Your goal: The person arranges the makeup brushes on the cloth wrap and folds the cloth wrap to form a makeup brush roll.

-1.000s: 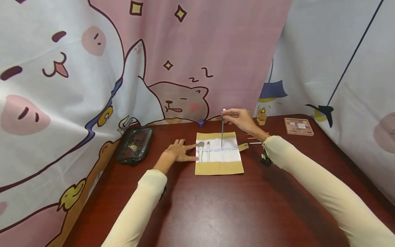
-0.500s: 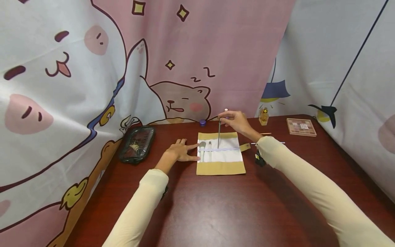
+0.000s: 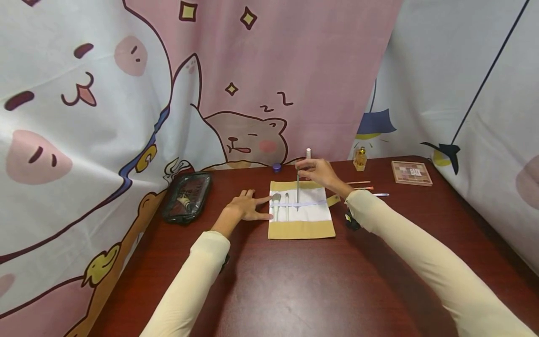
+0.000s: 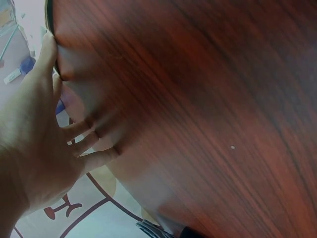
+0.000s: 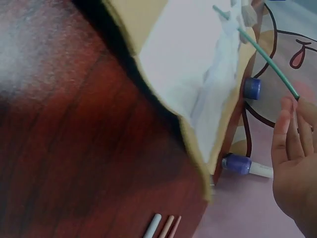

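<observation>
A tan-edged makeup brush roll (image 3: 301, 229) lies unfolded with its white lining up and a lilac band across the middle. My right hand (image 3: 318, 171) pinches the upper part of a slim green-handled makeup brush (image 3: 298, 189) above it. In the right wrist view, the handle (image 5: 275, 69) slants down, with its lower end showing past the band. A fluffy brush (image 3: 275, 201) and a small-headed brush (image 3: 287, 206) sit under the band on the left. My left hand (image 3: 243, 207) lies with fingers spread, thumb and forefinger at the roll's left edge (image 4: 37, 20).
Behind the right wrist lie several slim sticks (image 3: 363, 188). A gold bottle (image 3: 360, 159) and a makeup palette (image 3: 411, 173) stand further right. A purple-lidded pot (image 3: 276, 167) and white-capped bottle (image 3: 309, 153) are at the back. A black see-through pouch (image 3: 186, 197) lies left.
My right hand has moved slightly left and down. The green brush's lower end has gone from the band's upper side to below it. The left hand stays at the roll's edge.
</observation>
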Demonstrator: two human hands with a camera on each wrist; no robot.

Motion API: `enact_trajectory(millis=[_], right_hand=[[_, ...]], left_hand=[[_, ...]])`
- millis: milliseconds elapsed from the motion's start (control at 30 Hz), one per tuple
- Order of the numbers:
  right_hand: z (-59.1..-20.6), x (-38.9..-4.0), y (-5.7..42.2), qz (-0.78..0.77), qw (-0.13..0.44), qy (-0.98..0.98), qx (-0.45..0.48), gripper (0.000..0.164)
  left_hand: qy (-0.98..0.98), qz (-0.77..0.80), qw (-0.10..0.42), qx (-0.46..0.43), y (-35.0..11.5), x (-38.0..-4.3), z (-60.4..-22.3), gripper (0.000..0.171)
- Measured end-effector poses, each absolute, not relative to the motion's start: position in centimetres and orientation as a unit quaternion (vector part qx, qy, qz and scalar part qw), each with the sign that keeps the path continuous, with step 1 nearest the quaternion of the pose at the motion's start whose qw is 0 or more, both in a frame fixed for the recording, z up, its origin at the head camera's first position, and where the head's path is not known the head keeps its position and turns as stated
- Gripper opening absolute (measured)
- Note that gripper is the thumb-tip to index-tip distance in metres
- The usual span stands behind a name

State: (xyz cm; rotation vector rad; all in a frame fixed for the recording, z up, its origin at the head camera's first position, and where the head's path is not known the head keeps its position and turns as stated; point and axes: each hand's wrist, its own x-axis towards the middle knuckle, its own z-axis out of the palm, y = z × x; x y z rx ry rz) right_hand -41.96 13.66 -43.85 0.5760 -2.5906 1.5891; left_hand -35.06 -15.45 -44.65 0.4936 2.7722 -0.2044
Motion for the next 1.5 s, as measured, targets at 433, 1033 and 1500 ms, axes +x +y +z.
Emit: enact_trajectory(millis=[433,1033,1500], right_hand=[[-45.9,-40.9,13.6,0.444,0.005,-0.866,0.229,0.030],[-47.9,-39.1,13.6,0.402,-0.022,-0.877,0.263,0.028],[-48.3,-38.3,13.7,0.437,-0.026,-0.848,0.300,0.027]], left_hand=[[0.970,-0.070,0.150,0.180,-15.4,-34.8,-44.4,0.083],[0.970,-0.057,0.143,0.188,-15.4,-34.1,-43.9,0.083],[0.970,-0.053,0.144,0.187,-15.3,-34.0,-43.9,0.083]])
